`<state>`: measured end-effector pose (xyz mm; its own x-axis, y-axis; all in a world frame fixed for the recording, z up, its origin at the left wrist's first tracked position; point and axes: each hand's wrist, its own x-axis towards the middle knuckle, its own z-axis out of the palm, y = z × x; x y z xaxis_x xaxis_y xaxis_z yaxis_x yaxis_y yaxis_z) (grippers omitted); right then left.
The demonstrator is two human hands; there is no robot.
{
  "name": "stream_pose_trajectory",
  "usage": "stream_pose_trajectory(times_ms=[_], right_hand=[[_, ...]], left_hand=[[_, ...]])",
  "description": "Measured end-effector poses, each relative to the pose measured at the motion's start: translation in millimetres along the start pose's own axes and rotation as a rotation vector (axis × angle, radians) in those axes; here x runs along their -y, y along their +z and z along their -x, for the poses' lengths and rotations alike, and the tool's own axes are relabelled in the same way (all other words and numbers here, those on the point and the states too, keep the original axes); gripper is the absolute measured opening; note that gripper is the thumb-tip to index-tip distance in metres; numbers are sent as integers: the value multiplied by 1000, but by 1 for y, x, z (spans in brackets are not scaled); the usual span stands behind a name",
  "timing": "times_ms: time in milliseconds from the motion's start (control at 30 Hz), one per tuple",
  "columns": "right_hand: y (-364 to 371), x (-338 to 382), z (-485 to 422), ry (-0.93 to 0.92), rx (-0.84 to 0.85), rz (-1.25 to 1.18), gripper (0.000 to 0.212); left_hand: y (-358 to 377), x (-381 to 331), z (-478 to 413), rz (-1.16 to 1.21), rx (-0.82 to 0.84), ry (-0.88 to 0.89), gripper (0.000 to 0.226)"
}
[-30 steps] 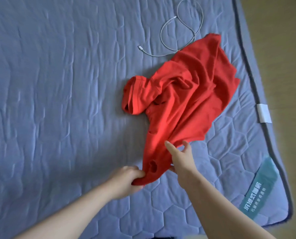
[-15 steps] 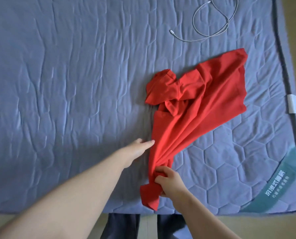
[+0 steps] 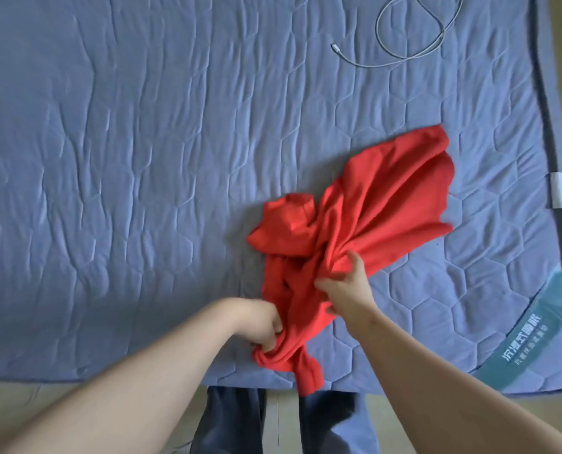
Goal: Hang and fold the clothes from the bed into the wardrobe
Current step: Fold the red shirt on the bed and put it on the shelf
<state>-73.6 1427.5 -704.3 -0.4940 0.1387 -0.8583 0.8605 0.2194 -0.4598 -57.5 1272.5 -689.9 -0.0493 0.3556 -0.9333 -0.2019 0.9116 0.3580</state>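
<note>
We've got our left hand [image 3: 262, 326] fingers curled tight around the red shirt [image 3: 364, 204] low centre, right hand [image 3: 345, 286] thumb and fingers pinching bunched fabric just above.

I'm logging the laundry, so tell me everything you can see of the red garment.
The red garment is plain, soft-looking cloth, crumpled and twisted on the blue quilted bed cover. The left hand grips its near end, whose tip hangs past the bed edge; the right hand grips its bunched middle.
</note>
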Motion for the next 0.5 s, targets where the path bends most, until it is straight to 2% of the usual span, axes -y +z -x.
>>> stream_pose_trajectory(times_ms=[33, 100, 200, 233, 267, 333, 400, 467, 500], right_hand=[[4, -4, 4, 64, 79, 83, 55], [9, -17, 8, 159, 142, 242, 41], [12, -31, 17, 131, 77, 439, 33], [11, -32, 16, 71, 17, 536, 31], [10, -30, 15, -10, -31, 627, 28], [11, -22, 10, -200, -63, 722, 31], [16, -11, -1, -417, -144, 774, 41], [23, 0, -13, -621, -239, 867, 52], [27, 4, -20, -668, -208, 953, 60]], left_hand=[[2, 2, 2, 70, 36, -25, 27], [1, 10, 0, 300, -83, -42, 20], [-7, 27, -21, 620, -572, -171, 20], [-8, 31, -30, 620, -707, -253, 22], [-8, 33, -37, 604, -767, -336, 30], [-5, 30, -50, 708, -760, -399, 45], [1, 24, -66, 899, -712, -380, 49], [8, 19, -76, 1019, -682, -307, 47], [13, 17, -79, 1067, -700, -234, 43]])
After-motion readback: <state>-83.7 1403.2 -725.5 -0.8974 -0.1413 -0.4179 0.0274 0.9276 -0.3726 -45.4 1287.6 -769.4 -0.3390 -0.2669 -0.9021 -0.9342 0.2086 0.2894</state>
